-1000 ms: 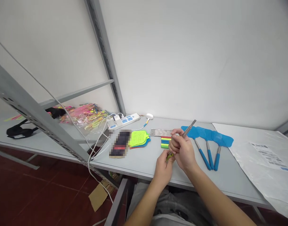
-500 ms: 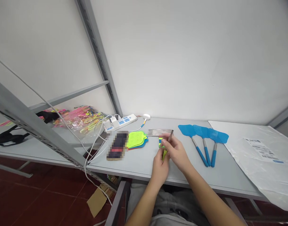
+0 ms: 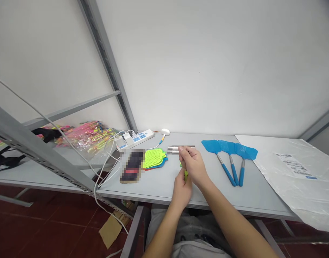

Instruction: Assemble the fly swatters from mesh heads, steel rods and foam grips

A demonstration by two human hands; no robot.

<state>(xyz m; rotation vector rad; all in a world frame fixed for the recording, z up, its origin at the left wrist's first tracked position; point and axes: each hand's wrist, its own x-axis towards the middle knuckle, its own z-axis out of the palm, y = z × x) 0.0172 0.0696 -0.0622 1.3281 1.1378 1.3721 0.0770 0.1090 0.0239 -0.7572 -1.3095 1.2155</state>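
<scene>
My left hand (image 3: pixel 182 188) is closed around a yellow-green handle (image 3: pixel 186 174), which stands roughly upright over the table's front part. Directly above it, my right hand (image 3: pixel 193 165) makes a fist on the metal rod rising from that handle; the fingers hide the rod now. Behind my hands lies a row of several metal rods (image 3: pixel 173 149). To the left is a stack of fly swatter heads (image 3: pixel 154 158), yellow-green on top, with blue and red below. Three blue fly swatters (image 3: pixel 229 147) with metal shafts and blue grips lie fanned out to the right.
A pixelated dark item (image 3: pixel 132 166) lies left of the heads. Behind it are a white power strip (image 3: pixel 136 139) and loose cables. White plastic sheeting (image 3: pixel 293 193) covers the table's right end. A metal shelf post (image 3: pixel 46 150) and bagged colourful goods (image 3: pixel 89 136) stand left.
My right hand has gone from a fingertip hold on the rod, with its tip showing, to a fist over it. My left hand keeps its hold. The view has shifted slightly.
</scene>
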